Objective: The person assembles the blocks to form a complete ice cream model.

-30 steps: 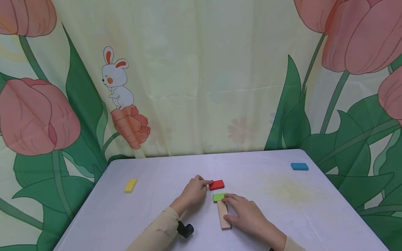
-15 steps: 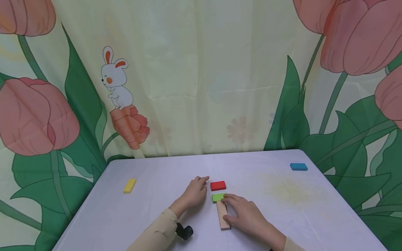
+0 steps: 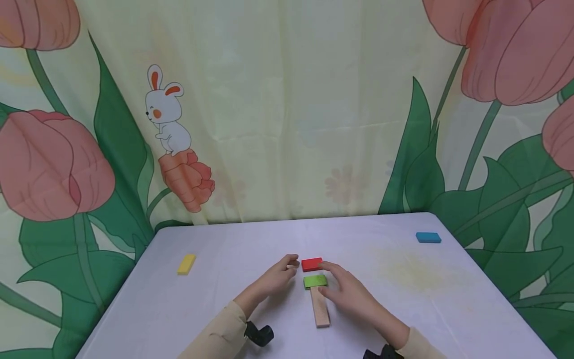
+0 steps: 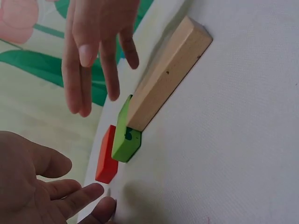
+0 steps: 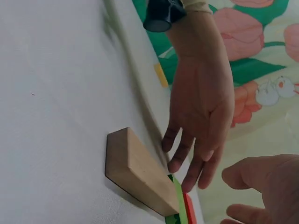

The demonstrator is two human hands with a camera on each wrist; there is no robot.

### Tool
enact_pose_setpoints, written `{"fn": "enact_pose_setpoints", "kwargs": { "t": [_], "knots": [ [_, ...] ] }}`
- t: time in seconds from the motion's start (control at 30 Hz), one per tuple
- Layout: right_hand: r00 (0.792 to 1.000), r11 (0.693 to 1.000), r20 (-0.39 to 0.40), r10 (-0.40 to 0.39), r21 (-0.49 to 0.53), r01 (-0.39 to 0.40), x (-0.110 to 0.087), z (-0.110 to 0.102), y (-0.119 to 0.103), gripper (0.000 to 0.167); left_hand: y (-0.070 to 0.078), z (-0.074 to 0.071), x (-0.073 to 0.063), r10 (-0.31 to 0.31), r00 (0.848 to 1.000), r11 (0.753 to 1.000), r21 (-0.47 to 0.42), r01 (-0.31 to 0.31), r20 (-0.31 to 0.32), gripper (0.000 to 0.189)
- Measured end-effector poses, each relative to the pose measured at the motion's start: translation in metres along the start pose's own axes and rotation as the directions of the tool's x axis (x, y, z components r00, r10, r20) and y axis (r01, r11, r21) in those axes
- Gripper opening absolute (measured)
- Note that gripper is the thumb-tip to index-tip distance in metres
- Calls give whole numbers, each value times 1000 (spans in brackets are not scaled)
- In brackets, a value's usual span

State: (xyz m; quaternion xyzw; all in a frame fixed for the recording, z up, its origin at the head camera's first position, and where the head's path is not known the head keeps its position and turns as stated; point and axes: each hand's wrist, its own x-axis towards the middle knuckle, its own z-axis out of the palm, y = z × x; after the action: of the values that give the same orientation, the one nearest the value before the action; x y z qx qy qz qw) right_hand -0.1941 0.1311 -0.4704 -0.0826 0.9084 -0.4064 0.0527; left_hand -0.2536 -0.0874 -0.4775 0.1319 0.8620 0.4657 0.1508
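On the white tabletop a plain wooden block (image 3: pixel 320 308) points away from me, with a green block (image 3: pixel 315 281) lying crosswise against its far end. Just beyond the green one lies a red block (image 3: pixel 311 264), a narrow gap between them in the head view. My left hand (image 3: pixel 274 278) hovers left of the red block, fingers loosely bent and holding nothing. To the right, my right hand (image 3: pixel 352 294) has its fingertips at the red block's right end and its thumb near the green block. The left wrist view shows its fingers (image 4: pixel 112 70) relaxed and spread, nothing between them.
A yellow block (image 3: pixel 186 265) lies toward the left of the table (image 3: pixel 148 309). Near the back right corner sits a blue block (image 3: pixel 428 238). Behind the table hangs a curtain (image 3: pixel 278 124) printed with tulips and a rabbit. Each wrist carries a black camera.
My left hand has withdrawn its finger from the red block, which has shifted slightly right. My right hand has let go of the green and wooden blocks and moved forward to the red one.
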Motion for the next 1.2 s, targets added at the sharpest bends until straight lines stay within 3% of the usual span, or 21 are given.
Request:
{"fn": "enact_pose_setpoints", "kwargs": {
  "t": [0.13,0.23,0.47,1.2],
  "knots": [
    [993,989,-4,117,87,-116,14,0,5,61,2,1,-2,-13,1000,1000,-15,13,13,50],
    [987,979,15,163,126,-163,21,-1,8,62,1,1,-3,-14,1000,1000,-12,14,12,50],
    [989,980,45,139,137,-144,28,-6,10,58,0,2,-4,-1,1000,1000,-14,1,20,51],
    [986,974,107,125,176,-143,19,-8,13,53,5,-4,-17,1,997,1000,-8,0,78,49]
  ]
}}
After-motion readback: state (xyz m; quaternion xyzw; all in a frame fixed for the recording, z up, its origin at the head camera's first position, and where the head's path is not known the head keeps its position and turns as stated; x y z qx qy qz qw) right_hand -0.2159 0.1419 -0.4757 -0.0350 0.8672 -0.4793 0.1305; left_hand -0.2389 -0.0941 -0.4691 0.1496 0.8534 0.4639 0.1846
